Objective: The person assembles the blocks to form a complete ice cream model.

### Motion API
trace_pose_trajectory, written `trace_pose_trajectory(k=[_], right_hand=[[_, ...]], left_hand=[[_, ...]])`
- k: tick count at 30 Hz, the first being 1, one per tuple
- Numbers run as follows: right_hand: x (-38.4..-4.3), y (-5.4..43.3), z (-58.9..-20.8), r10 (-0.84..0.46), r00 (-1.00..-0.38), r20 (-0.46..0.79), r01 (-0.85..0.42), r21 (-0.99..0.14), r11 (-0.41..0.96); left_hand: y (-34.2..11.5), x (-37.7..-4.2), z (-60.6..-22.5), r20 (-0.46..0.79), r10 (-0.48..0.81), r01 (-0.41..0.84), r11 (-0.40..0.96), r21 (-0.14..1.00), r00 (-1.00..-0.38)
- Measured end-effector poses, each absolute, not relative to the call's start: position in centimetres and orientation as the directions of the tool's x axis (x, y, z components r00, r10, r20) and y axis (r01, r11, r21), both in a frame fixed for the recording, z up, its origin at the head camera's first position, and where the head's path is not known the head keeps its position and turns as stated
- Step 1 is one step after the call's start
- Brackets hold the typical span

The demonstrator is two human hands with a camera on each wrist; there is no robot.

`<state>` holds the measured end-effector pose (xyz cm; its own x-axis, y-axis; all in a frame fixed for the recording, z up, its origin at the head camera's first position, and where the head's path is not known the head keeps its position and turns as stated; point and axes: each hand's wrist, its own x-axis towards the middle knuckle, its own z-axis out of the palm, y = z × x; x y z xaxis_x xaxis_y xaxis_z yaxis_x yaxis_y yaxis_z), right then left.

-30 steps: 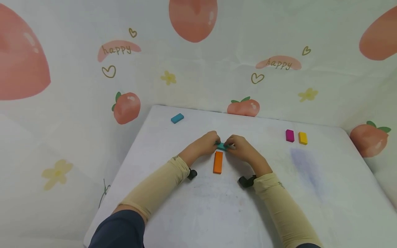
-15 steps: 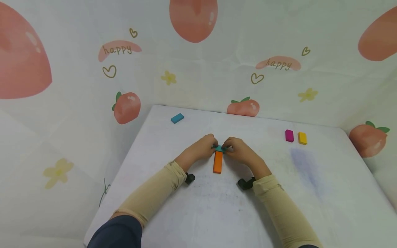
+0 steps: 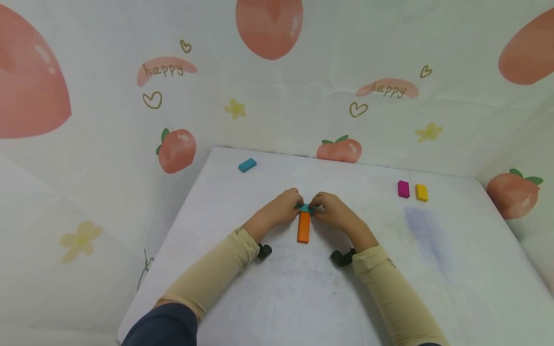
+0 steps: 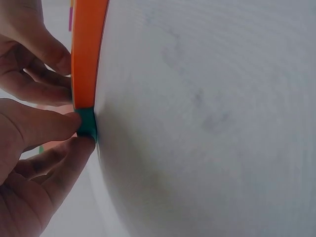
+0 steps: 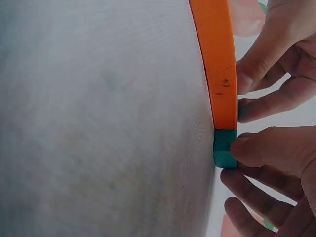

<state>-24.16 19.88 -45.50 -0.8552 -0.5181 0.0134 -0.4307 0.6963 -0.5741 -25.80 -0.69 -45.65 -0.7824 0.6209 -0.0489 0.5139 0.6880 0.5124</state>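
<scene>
A teal block [image 3: 305, 208] lies crosswise at the far end of a longer orange block [image 3: 304, 228], meeting it in a T shape. My left hand [image 3: 285, 205] pinches the teal block's left end between thumb and fingers; in the left wrist view that end [image 4: 87, 122] shows past the orange block. On the other side my right hand [image 3: 332, 209] pinches the right end, its thumb on the teal block [image 5: 225, 148] in the right wrist view. The fingers cover much of the teal block from above. Neither hand touches the orange block's near end.
On the white table [image 3: 281, 298], a blue block [image 3: 247, 165] lies at the back left. A magenta block [image 3: 404, 189] and a yellow block [image 3: 421, 192] lie side by side at the right. Behind the table hangs a peach-printed cloth [image 3: 281, 110].
Both hands have drawn the teal block a little toward the body, closing the gap to the orange block. Over the last half second they have barely moved.
</scene>
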Motion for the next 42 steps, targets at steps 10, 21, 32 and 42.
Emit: trace_pose_trajectory(k=[10,21,32,42], right_hand=[[-24.0,20.2,-45.5,-0.483,-0.876,-0.013,-0.389,-0.574,0.720],[-25.5,25.6,-44.7,-0.220,-0.969,0.110,-0.244,-0.549,0.799],[-26.7,34.3,-44.1,0.068,-0.979,0.194,-0.035,-0.483,0.875],[-26.3,39.0,-44.4,0.211,-0.975,0.073,0.156,-0.452,0.878]], left_hand=[[-0.7,-25.5,-45.7,-0.052,0.613,0.512,0.701,0.496,-0.788],[-0.7,-25.6,-45.9,-0.069,0.596,0.489,0.714,0.501,-0.800],[-0.7,-25.6,-46.1,-0.062,0.596,0.493,0.714,0.497,-0.801],[-0.7,-25.3,-45.7,-0.066,0.597,0.497,0.719,0.485,-0.800]])
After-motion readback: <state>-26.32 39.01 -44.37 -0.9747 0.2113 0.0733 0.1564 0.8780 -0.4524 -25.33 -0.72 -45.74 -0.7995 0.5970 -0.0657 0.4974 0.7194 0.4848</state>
